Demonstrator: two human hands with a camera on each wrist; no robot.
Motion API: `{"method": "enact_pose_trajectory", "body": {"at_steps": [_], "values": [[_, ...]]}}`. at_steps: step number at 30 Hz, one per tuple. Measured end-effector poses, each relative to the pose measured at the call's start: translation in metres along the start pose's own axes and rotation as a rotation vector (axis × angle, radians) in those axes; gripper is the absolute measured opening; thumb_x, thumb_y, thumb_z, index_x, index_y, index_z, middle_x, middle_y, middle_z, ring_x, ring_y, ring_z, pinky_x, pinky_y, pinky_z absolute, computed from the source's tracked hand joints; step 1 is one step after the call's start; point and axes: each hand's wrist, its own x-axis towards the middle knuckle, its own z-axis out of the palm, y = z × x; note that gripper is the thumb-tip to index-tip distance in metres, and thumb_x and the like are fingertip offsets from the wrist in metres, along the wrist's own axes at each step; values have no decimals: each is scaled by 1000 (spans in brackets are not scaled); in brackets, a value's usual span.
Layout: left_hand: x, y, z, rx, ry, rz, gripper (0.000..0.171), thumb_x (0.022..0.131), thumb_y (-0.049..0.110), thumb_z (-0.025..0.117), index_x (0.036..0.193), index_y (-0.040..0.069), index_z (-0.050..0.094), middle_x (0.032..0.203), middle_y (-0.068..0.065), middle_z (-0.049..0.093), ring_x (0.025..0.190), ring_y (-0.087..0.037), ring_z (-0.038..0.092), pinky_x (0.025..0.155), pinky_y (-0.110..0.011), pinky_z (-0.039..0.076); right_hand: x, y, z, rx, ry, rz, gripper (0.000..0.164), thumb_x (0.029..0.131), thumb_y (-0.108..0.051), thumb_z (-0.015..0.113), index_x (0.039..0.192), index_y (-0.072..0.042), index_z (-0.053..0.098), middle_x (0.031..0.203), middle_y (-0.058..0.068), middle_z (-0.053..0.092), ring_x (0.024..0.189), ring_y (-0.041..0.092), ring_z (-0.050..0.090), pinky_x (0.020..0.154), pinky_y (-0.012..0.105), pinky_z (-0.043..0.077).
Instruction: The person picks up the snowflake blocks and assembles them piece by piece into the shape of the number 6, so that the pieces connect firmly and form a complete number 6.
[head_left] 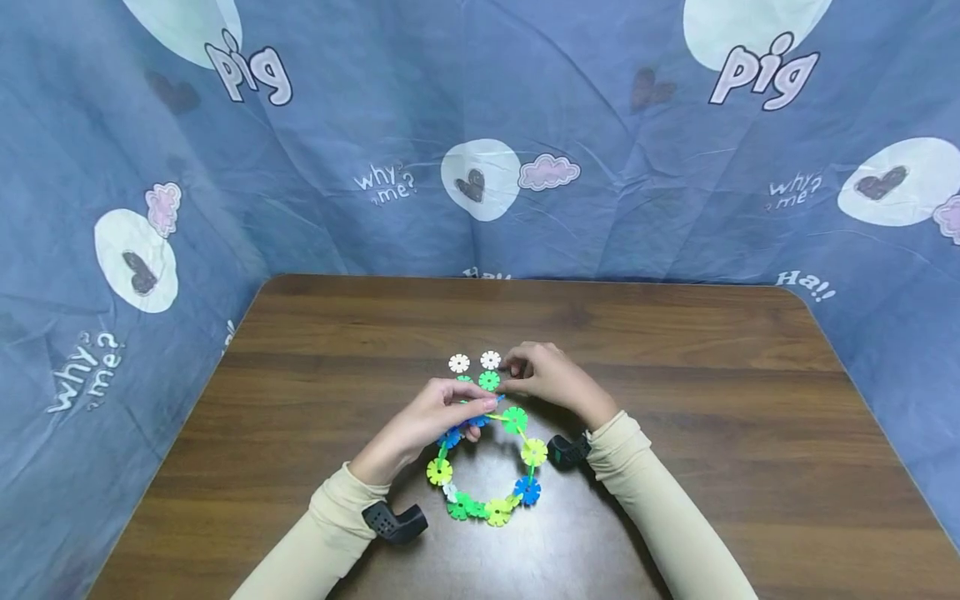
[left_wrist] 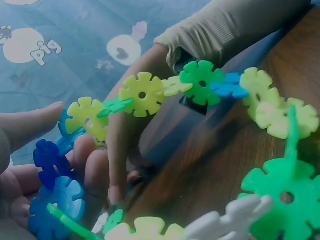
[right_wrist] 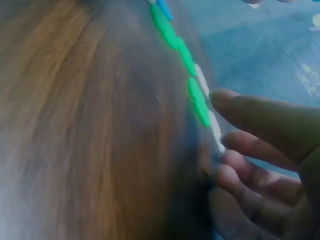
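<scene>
My left hand (head_left: 438,421) pinches the blue part of a ring of linked, notched flower-shaped discs (head_left: 534,452), between thumb and fingers. In the left wrist view, a dark blue disc (left_wrist: 48,162) and a lighter blue disc (left_wrist: 57,207) lie against its fingers. The ring mixes green, yellow, blue and white discs joined edge to edge. My right hand (head_left: 551,379) is beyond the ring, fingers loosely bent, with fingertips right at a loose white disc (head_left: 491,360) and a green disc (head_left: 489,381) on the table. In the right wrist view, its thumb and fingertips overlap the white discs' edges (right_wrist: 215,131).
A second white disc (head_left: 459,363) lies left of the first, with another green disc (head_left: 465,379) partly hidden behind the left hand. The wooden table (head_left: 675,350) ends at a blue printed cloth (head_left: 600,233). Black devices are strapped to both wrists.
</scene>
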Motion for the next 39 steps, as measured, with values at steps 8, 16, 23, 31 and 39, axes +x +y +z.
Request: {"method": "enact_pose_trajectory", "body": {"at_steps": [8, 16, 23, 31, 39], "values": [[2, -2, 0, 1, -22, -37, 36, 100, 27, 70, 125, 1, 70, 87, -11, 70, 64, -9, 63, 66, -26, 60, 7, -11, 7, -193, 16, -54, 31, 87, -33, 84, 110, -14, 76, 94, -1, 65, 76, 9, 56, 69, 26, 50], [2, -2, 2, 11, -23, -30, 40, 99, 28, 71, 131, 5, 69, 100, -16, 74, 63, -8, 64, 64, -23, 56, 3, -12, 10, -186, -29, -99, 26, 92, -25, 80, 116, -16, 78, 98, -2, 68, 76, 8, 58, 69, 23, 52], [2, -1, 3, 51, -38, -35, 39, 99, 27, 70, 128, 1, 70, 99, -5, 75, 65, -8, 65, 66, -23, 58, 2, -15, 13, -197, -49, -109, 20, 94, -23, 77, 113, -17, 78, 98, -3, 68, 74, 5, 56, 66, 21, 50], [1, -1, 2, 83, -58, -42, 40, 100, 29, 70, 129, 2, 69, 102, -9, 75, 66, -9, 66, 65, -25, 57, 3, -16, 14, -212, -51, -111, 23, 96, -26, 75, 118, -18, 75, 100, -4, 67, 75, 6, 58, 67, 23, 51], [1, 0, 1, 95, -80, 4, 37, 103, 27, 65, 131, 3, 68, 99, -5, 72, 68, -10, 66, 66, -25, 56, 7, -18, 18, -219, -68, -100, 29, 101, -26, 67, 129, -17, 69, 112, 1, 70, 84, 11, 62, 75, 31, 55]]}}
